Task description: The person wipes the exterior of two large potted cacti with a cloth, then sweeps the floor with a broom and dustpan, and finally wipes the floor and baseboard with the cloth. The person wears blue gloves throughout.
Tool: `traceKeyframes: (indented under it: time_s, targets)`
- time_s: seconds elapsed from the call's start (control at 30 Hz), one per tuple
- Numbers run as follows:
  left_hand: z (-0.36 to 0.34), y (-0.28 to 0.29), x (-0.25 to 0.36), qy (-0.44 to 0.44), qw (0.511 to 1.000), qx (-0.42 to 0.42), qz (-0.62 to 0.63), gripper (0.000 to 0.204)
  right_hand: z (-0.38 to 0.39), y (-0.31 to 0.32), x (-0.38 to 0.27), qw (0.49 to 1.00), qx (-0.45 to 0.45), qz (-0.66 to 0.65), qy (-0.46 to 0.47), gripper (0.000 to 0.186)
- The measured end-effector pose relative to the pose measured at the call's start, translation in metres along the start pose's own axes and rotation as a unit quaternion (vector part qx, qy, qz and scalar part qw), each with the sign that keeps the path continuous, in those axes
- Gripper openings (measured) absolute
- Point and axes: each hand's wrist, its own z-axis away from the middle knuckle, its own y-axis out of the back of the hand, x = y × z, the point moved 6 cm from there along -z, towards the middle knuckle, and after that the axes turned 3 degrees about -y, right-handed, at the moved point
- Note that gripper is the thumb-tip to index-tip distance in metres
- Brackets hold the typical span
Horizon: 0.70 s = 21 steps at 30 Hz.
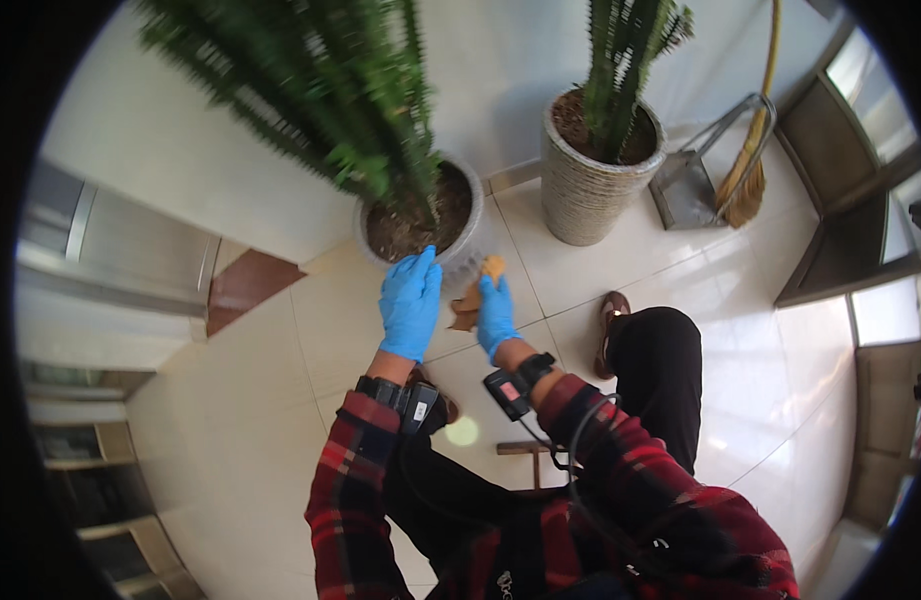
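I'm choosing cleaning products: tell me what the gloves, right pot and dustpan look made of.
Gloves: probably thin rubber; smooth, close-fitting. Right pot: perhaps glazed ceramic; grey, ridged, slightly shiny. Dustpan: probably metal, from its grey sheen, though plastic is possible.

You wear a dark device (pixel 408 422) at your left wrist (pixel 393 366), and it bears a small white label (pixel 420 411) whose dark marks are too tiny to read. The black box (pixel 497 381) at your right wrist (pixel 515 352) shows you a pinkish-red patch (pixel 510 392), with no legible lettering. Near the lower edge, small white marks (pixel 504 584) stand on your dark clothing (pixel 515 552), too unclear to read.
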Motion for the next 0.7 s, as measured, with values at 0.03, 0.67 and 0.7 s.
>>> traceKeyframes:
  time_s: [0.03, 0.67, 0.7]
  targets:
    - [-0.012, -0.008, 0.003, -0.035, 0.999, 0.004, -0.017, 0.034, -0.015, -0.018, 0.004, 0.998, 0.027, -0.040, 0.044, 0.050]
    - [-0.033, -0.073, -0.014, -0.020, 0.996, -0.081, 0.003, 0.036, -0.200, 0.090, 0.070, 0.973, 0.168, 0.115, -0.109, 0.045]
    - [-0.032, -0.074, -0.015, -0.012, 0.997, -0.083, 0.000, 0.036, -0.192, 0.086, 0.061, 0.961, 0.197, 0.172, -0.088, 0.045]
